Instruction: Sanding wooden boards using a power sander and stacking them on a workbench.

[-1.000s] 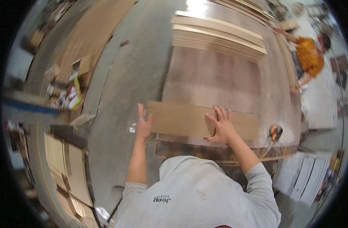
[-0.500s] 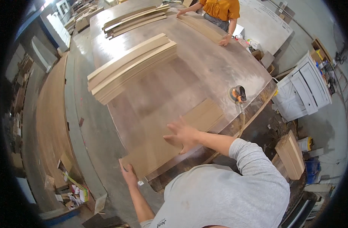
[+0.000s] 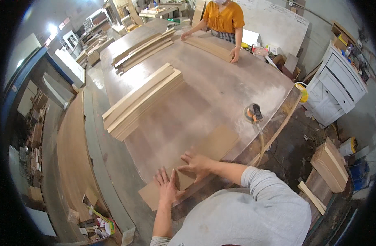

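A flat, light-brown wooden board [image 3: 218, 142] lies slantwise along the near edge of the large worktable [image 3: 204, 98]. My left hand [image 3: 167, 187] rests on the board toward its left end, palm down with the fingers spread. Close beside it, my right hand [image 3: 196, 165] is also laid on the board, its fingers apart. Neither hand grips anything. A handheld sander [image 3: 253, 112] with a hose stands on the table beyond the board's right end.
Stacked boards [image 3: 143, 102] stand across the table's left side, with more boards [image 3: 143, 51] behind. A co-worker in an orange top [image 3: 223, 18] handles another board [image 3: 208, 48] at the far side. To the right are a white cabinet [image 3: 333, 88] and a wooden stack [image 3: 329, 166].
My left hand has moved from gripping the board's left end to lying flat on top, near the right hand. The view has tilted up, showing more of the far room.
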Available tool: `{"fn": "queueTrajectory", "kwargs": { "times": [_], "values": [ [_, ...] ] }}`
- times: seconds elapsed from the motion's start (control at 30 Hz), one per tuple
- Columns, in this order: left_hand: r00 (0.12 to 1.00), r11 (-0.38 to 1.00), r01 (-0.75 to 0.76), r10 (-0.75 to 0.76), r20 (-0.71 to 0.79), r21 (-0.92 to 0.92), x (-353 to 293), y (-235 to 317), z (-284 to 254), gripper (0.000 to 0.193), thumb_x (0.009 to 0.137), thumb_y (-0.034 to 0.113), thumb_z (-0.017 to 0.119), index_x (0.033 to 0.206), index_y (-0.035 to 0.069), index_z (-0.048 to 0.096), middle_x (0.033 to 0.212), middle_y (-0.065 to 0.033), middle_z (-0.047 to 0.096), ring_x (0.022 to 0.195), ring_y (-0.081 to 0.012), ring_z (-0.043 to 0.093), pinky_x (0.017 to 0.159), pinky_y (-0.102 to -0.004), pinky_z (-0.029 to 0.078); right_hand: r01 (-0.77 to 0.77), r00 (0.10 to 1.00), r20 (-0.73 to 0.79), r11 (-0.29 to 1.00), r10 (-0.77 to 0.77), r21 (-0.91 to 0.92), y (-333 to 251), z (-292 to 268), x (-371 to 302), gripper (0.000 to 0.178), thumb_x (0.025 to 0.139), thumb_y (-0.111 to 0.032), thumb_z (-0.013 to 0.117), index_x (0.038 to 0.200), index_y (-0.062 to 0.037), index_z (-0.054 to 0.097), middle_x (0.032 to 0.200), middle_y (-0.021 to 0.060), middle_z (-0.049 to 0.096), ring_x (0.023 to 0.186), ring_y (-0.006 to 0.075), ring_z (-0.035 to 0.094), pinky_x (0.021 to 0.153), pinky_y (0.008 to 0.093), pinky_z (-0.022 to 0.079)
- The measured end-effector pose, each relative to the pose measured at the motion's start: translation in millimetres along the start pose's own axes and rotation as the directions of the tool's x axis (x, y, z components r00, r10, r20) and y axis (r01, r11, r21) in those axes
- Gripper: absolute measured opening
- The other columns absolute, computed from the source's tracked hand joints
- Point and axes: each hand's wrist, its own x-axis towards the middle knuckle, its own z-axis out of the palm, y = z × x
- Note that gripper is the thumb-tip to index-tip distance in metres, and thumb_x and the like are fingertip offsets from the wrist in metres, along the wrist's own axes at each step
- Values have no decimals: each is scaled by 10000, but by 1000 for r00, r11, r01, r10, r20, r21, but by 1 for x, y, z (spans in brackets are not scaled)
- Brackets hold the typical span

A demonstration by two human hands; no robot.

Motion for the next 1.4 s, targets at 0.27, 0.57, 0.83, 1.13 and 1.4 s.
{"fn": "queueTrajectory", "kwargs": {
  "times": [0.27, 0.57, 0.83, 1.13, 1.4],
  "values": [
    [993, 996, 85, -87, 84, 24, 32, 4, 4, 1194, 600, 599, 866, 1605, 168, 386, 1627, -292, 283, 1512, -505, 208, 1261, -644, 89, 1, 998, 69, 999, -5, 50, 29, -13, 9, 1099, 556, -641, 900, 1527, -284, 530, 1527, 261, 407, 1459, 465, 346, 1196, 727, 193],
    [993, 993, 109, -107, 48, -38, 46, 7, 4, 1153, 644, 614, 846, 1606, 178, 387, 1599, -302, 304, 1511, -491, 202, 1264, -623, 74, -92, 982, 182, 971, 52, 222, 66, 14, -6, 1205, 622, -561, 895, 1642, -257, 331, 1693, 211, 251, 1586, 432, 163, 1267, 645, 133],
    [999, 998, 53, -53, 3, -24, 37, -1, 17, 1178, 600, 632, 855, 1590, 170, 414, 1590, -312, 300, 1505, -494, 197, 1257, -638, 68, -188, 971, 145, 982, 191, -37, 130, -73, -90, 1194, 615, -632, 848, 1632, -255, 348, 1691, 160, 270, 1588, 371, 162, 1277, 631, 78],
    [990, 995, 94, -90, 105, -31, 59, 23, 9, 1234, 593, 614, 867, 1614, 154, 347, 1598, -342, 267, 1510, -523, 177, 1239, -667, 85, -233, 959, 170, 972, 226, 25, 139, -62, -83, 1174, 575, -592, 892, 1592, -256, 411, 1657, 147, 300, 1574, 353, 182, 1261, 653, 84],
    [999, 996, 44, -41, 35, -73, 96, 55, 21, 1240, 588, 619, 880, 1601, 125, 362, 1572, -326, 299, 1499, -507, 208, 1252, -641, 86, -231, 961, 169, 972, 219, 50, 110, -83, -74, 1100, 635, -586, 879, 1574, -219, 438, 1689, 161, 254, 1592, 364, 154, 1273, 634, 86]
  ]
}}
